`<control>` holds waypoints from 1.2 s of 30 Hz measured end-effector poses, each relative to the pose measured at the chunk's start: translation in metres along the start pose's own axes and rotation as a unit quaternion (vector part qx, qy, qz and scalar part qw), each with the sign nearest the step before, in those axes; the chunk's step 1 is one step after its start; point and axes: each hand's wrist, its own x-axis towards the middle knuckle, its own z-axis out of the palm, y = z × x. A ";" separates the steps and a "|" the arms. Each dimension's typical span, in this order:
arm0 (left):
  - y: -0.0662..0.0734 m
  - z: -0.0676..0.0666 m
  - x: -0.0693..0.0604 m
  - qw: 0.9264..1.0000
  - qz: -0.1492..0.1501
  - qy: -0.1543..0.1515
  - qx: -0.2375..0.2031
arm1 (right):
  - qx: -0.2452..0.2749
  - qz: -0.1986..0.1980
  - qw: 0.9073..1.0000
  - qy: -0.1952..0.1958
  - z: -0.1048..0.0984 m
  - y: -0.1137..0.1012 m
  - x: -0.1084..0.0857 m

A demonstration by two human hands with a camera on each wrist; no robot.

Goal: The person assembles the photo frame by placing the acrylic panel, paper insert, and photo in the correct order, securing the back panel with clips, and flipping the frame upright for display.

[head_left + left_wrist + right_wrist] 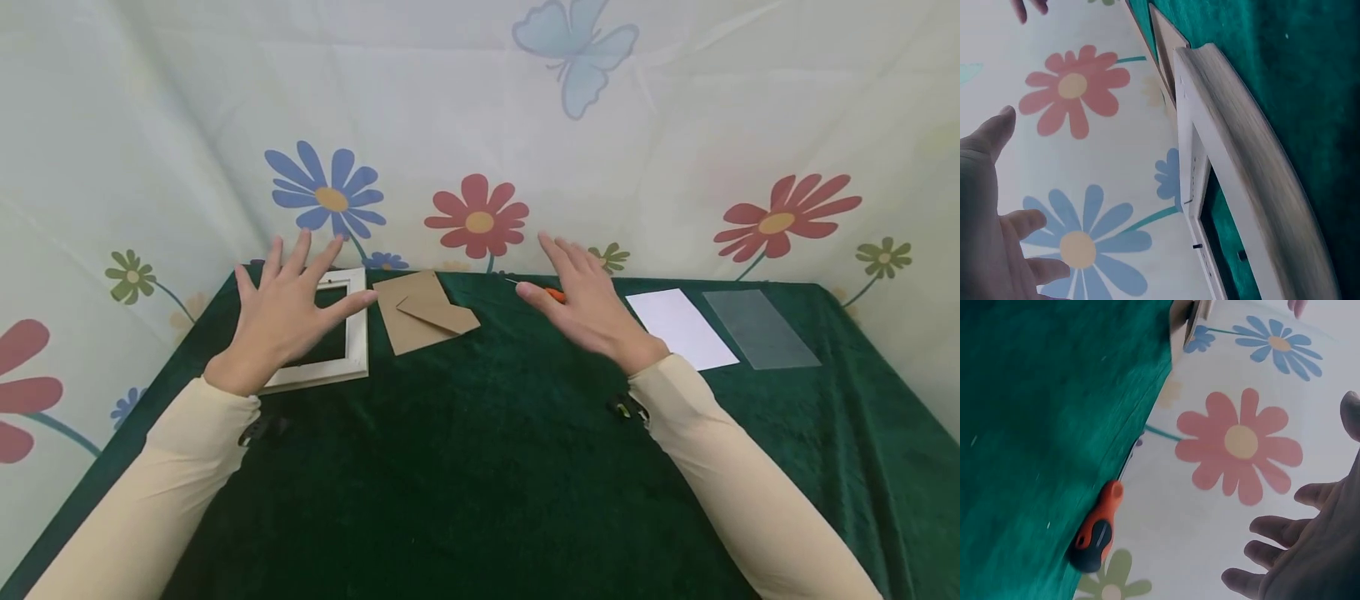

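In the head view my left hand (281, 321), fingers spread, is held over a white frame (357, 333) on the left. The left wrist view shows that hand (997, 231) beside the frame (1235, 181), apart from it. My right hand (588, 308) hovers with extended fingers near an orange-handled screwdriver (556, 295), which it partly hides. In the right wrist view the screwdriver (1099, 531) lies on the cloth, with the right hand (1316, 544) away from it. Neither hand holds anything.
A brown backing board (416, 317) with a stand piece lies just right of the frame. Farther right are a white sheet (682, 327) and a transparent sheet (761, 329). Green cloth (450, 467) covers the table, and a flower-printed curtain (420, 100) hangs behind it.
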 end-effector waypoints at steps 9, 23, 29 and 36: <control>-0.013 -0.006 -0.005 0.999 -0.017 0.013 -0.026 | 0.031 -0.016 0.999 -0.009 0.009 -0.017 0.012; -0.032 -0.012 -0.008 0.997 -0.043 0.019 -0.056 | 0.084 -0.029 0.996 -0.028 0.027 -0.040 0.029; -0.037 -0.013 -0.010 0.997 -0.039 0.026 -0.066 | 0.106 -0.017 0.994 -0.036 0.037 -0.053 0.037; -0.046 -0.014 -0.011 0.995 -0.039 0.036 -0.079 | 0.136 -0.033 0.990 -0.031 0.050 -0.064 0.045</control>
